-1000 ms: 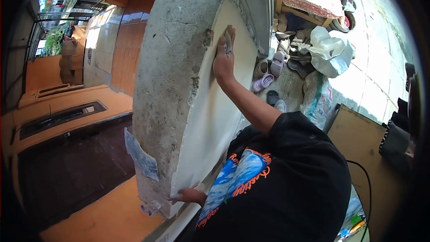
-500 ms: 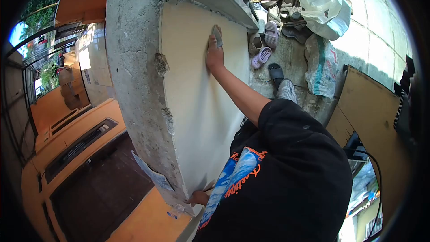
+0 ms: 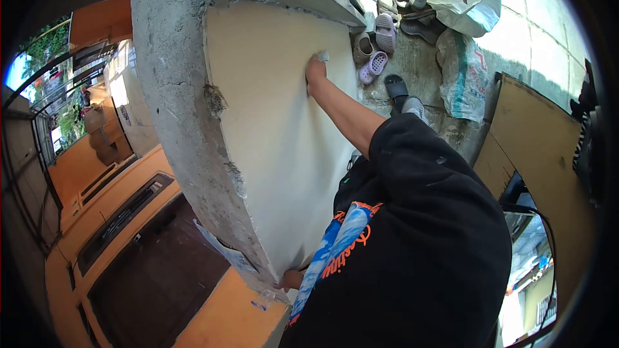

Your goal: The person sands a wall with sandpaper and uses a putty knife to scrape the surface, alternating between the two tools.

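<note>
My right hand (image 3: pixel 316 69) reaches out along a smooth cream wall panel (image 3: pixel 264 71), in the upper part of the view. Its fingers are closed round a small whitish-grey flat piece (image 3: pixel 324 56), pressed to the surface; the exact kind of piece is unclear. Low in the view, my left hand (image 3: pixel 292 279) grips the panel's edge near its bottom corner, its wrist hidden behind my black shirt (image 3: pixel 412 245). Along the panel runs a rough grey concrete border (image 3: pixel 184 103) with chipped spots.
Several shoes and purple clogs (image 3: pixel 374 66) lie on the floor beyond the panel. By them are a white plastic bag (image 3: pixel 461 0) and a woven sack (image 3: pixel 463 74). A brown board (image 3: pixel 535 129) leans at the right. An orange structure (image 3: pixel 122 200) with dark openings is on the left.
My right hand has slid the grey piece a short way across the panel, toward the shoes. My left hand keeps its place at the edge. The view has turned slightly.
</note>
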The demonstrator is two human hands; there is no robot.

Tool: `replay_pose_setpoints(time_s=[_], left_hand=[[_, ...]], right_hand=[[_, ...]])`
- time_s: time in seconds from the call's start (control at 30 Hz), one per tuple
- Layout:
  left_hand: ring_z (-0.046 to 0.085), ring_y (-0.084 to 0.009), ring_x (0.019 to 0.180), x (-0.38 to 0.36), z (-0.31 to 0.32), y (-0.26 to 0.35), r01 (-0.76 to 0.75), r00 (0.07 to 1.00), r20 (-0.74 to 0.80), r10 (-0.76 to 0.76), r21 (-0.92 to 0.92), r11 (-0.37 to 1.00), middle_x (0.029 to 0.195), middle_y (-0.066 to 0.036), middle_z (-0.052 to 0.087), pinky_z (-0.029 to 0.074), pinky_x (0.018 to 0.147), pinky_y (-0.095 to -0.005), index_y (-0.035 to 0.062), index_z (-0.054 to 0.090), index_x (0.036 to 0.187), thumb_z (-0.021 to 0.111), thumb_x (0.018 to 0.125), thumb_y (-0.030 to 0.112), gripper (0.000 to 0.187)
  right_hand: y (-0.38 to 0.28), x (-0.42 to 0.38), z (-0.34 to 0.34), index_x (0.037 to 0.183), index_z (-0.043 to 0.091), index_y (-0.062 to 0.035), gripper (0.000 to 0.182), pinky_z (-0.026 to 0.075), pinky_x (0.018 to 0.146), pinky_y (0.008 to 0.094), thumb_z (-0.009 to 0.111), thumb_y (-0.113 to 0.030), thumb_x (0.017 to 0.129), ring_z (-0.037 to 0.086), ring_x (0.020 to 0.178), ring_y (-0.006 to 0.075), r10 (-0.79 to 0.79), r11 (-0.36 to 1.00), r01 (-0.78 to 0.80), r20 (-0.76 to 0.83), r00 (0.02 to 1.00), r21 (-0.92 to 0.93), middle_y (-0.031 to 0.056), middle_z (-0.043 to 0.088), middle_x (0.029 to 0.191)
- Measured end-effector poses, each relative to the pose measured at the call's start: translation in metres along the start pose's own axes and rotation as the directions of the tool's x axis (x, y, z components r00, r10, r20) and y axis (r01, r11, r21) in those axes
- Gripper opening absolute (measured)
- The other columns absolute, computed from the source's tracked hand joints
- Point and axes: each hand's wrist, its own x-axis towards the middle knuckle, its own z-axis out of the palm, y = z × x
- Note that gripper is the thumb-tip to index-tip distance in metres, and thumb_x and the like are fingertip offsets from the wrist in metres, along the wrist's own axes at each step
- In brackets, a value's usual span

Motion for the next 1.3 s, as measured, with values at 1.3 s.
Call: replay_pose_setpoints(time_s=[1.3], left_hand=[[0.047, -0.0325, 0.105, -0.012, 0.012, 0.067, -0.065, 0.955, 0.279, 0.105, -0.149, 0.987, 0.124, -0.023, 0.026, 0.042, 0.086, -0.0439, 0.0173, 0.023, 0.134, 0.046, 0.074, -0.003, 0.067]], right_hand=[[0.097, 0.107, -0.126, 0.113, 0.052, 0.007, 0.057, 0.043, 0.082, 0.0356, 0.037, -0.045, 0.094, 0.059, 0.093, 0.0268, -0.304, 0.733, 0.09, -0.207, 0.93, -0.674, 0.0176, 0.061, 0.1]])
